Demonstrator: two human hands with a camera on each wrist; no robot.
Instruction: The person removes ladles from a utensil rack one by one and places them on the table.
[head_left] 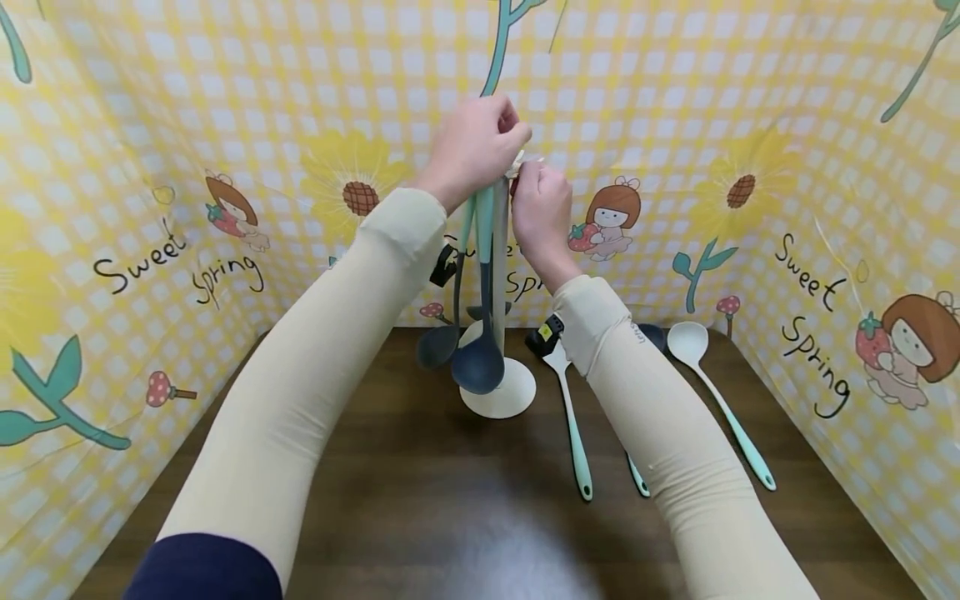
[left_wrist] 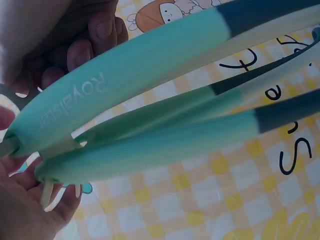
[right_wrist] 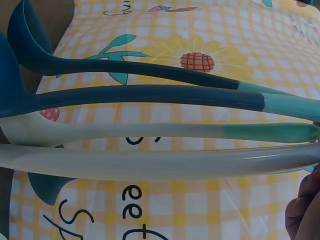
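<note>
A pale utensil stand (head_left: 517,387) rises from a round base, and blue ladles with mint green handles, among them a ladle (head_left: 478,362), hang from its top. My left hand (head_left: 480,150) is at the top of the stand, beside the handle ends; its curled fingers are partly hidden, and I cannot tell whether they pinch anything. Just to its right, my right hand (head_left: 542,204) grips the stand's top with curled fingers. Close by in the left wrist view, a mint green handle (left_wrist: 125,70) hangs on a hook. The pole (right_wrist: 150,161) runs to my right hand's fingers (right_wrist: 300,205).
On the brown table (head_left: 420,500), to the right, lie a white-headed utensil (head_left: 566,400) and a white ladle (head_left: 688,342), both with mint green handles. Another green handle (head_left: 637,475) shows from under my right sleeve. A yellow checked cloth (head_left: 285,108) stands around the back and sides.
</note>
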